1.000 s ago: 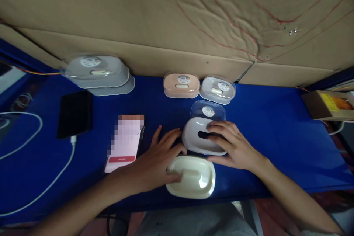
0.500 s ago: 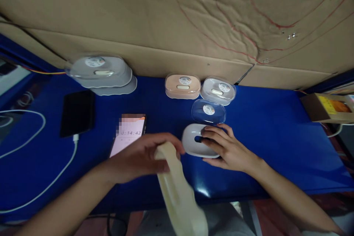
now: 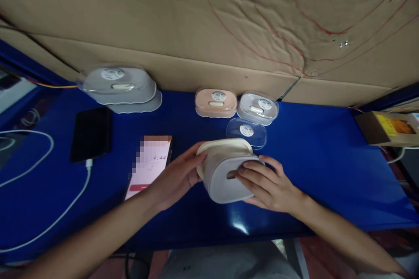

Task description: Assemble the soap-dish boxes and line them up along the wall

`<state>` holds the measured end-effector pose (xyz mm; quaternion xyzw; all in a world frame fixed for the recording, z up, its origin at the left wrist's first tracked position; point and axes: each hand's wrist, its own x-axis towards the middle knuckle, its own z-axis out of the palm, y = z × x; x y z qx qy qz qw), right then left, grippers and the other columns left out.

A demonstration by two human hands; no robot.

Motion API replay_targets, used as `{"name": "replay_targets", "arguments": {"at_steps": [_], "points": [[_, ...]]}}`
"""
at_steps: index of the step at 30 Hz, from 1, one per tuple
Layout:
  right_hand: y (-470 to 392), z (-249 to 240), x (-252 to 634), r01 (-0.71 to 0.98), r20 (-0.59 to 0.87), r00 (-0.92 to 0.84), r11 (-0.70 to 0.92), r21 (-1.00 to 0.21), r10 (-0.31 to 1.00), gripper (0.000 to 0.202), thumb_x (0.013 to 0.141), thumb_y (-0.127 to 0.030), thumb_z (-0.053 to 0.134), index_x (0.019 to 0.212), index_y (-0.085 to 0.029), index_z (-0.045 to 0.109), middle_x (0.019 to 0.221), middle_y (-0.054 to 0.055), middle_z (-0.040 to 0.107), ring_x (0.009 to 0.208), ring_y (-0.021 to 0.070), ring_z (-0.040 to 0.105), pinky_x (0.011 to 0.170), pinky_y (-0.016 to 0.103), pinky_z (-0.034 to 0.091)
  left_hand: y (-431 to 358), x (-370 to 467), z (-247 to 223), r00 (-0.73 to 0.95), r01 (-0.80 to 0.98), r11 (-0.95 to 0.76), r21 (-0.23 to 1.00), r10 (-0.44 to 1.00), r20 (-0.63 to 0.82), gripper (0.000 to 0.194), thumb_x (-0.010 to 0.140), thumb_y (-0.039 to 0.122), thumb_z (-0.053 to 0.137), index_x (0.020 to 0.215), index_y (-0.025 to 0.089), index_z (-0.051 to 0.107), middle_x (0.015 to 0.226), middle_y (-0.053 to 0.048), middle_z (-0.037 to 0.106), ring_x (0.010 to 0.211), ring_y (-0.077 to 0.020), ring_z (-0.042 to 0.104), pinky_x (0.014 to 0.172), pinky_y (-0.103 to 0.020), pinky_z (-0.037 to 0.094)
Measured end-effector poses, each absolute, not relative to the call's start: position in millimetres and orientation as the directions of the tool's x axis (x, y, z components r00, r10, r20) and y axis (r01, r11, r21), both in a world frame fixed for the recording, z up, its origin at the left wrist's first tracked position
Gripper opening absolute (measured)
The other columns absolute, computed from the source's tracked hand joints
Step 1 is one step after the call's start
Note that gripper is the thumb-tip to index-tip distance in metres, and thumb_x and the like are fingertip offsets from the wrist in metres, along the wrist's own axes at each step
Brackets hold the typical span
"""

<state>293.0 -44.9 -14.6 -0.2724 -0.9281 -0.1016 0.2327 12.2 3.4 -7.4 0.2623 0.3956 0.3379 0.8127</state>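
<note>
We hold a cream shell (image 3: 227,144) and a pale grey shell (image 3: 222,191) together, tilted, just off the view's centre towards five o'clock. Our left hand (image 3: 180,175) has its grip closed round the cream shell's nine o'clock end, thumb on the near side. Our right hand (image 3: 272,184) holds the pale grey shell from three o'clock, fingers by its slot (image 3: 231,175). We cannot tell whether the pair touches the worktop (image 3: 327,157), nor how far one shell sits inside the other. To do this well, we judge, we should line up both long sides, press evenly at three and nine o'clock, and keep fingers out of the seam. From the pair, a clear lid (image 3: 255,136) lies near at one o'clock.
</note>
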Motion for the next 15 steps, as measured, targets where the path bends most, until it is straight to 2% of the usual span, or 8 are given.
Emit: {"name": "replay_targets", "arguments": {"at_steps": [3, 7, 9, 11, 13, 15], "points": [[-41.9, -14.0, 292.2, 0.586, 0.496, -0.716, 0.809, 0.046, 0.491, 0.033, 0.112, -0.039, 0.059, 0.129, -0.016, 0.076, 0.122, 0.006, 0.083, 0.127, 0.0224, 0.067, 0.128, 0.046, 0.034, -4.8, 16.0, -9.3, 0.524, -0.320, 0.661, 0.679, 0.720, -0.454, 0.037, 0.095, 0.049, 0.081, 0.123, 0.025, 0.079, 0.114, -0.006, 0.079, 0.097, -0.0197, 0.072, 0.082, -0.027, 0.059], [-41.3, -14.8, 289.7, 0.584, 0.459, -0.726, 0.812, 0.017, 0.512, 0.036, 0.114, -0.036, 0.056, 0.143, -0.018, 0.068, 0.132, 0.007, 0.080, 0.131, 0.0219, 0.064, 0.128, 0.045, 0.033, -7.5, 15.3, -8.5, 0.567, -0.280, 0.659, 0.698, 0.700, -0.434, 0.047, 0.097, 0.065, 0.072, 0.127, 0.029, 0.078, 0.124, -0.006, 0.078, 0.111, -0.0251, 0.071, 0.089, -0.032, 0.056], [-41.9, -16.0, 288.6, 0.582, 0.437, -0.735, 0.813, 0.014, 0.518, 0.036, 0.113, -0.029, 0.056, 0.147, -0.020, 0.066, 0.136, 0.007, 0.078, 0.134, 0.0220, 0.063, 0.127, 0.044, 0.033, -8.6, 14.9, -7.6, 0.585, -0.256, 0.625, 0.738, 0.708, -0.397, 0.053, 0.090, 0.065, 0.080, 0.131, 0.031, 0.076, 0.130, -0.007, 0.077, 0.116, -0.0270, 0.070, 0.092, -0.032, 0.055], [-42.0, -18.1, 288.4, 0.577, 0.422, -0.744, 0.817, 0.015, 0.518, 0.038, 0.112, -0.028, 0.059, 0.149, -0.021, 0.065, 0.138, 0.008, 0.077, 0.134, 0.0223, 0.063, 0.127, 0.044, 0.033, -10.3, 15.5, -6.3, 0.593, -0.246, 0.583, 0.774, 0.722, -0.356, 0.060, 0.082, 0.055, 0.093, 0.134, 0.031, 0.074, 0.137, -0.008, 0.076, 0.122, -0.0281, 0.069, 0.092, -0.031, 0.053], [-40.6, -21.3, 290.1, 0.569, 0.422, -0.745, 0.822, -0.003, 0.517, 0.045, 0.112, -0.040, 0.060, 0.153, -0.023, 0.060, 0.141, 0.009, 0.075, 0.135, 0.0238, 0.062, 0.126, 0.044, 0.034, -11.0, 16.3, -5.2, 0.567, -0.250, 0.572, 0.782, 0.741, -0.360, 0.063, 0.079, 0.047, 0.096, 0.135, 0.029, 0.074, 0.139, -0.009, 0.075, 0.125, -0.0292, 0.068, 0.091, -0.030, 0.053], [-37.2, -25.9, 294.6, 0.583, 0.439, -0.709, 0.809, -0.076, 0.552, 0.063, 0.111, -0.058, 0.052, 0.163, -0.023, 0.049, 0.146, 0.012, 0.071, 0.139, 0.0273, 0.061, 0.124, 0.046, 0.037, -8.8, 16.0, -4.9, 0.491, -0.271, 0.594, 0.758, 0.762, -0.422, 0.057, 0.082, 0.048, 0.092, 0.132, 0.026, 0.075, 0.134, -0.010, 0.077, 0.122, -0.0301, 0.070, 0.089, -0.031, 0.055]]}}
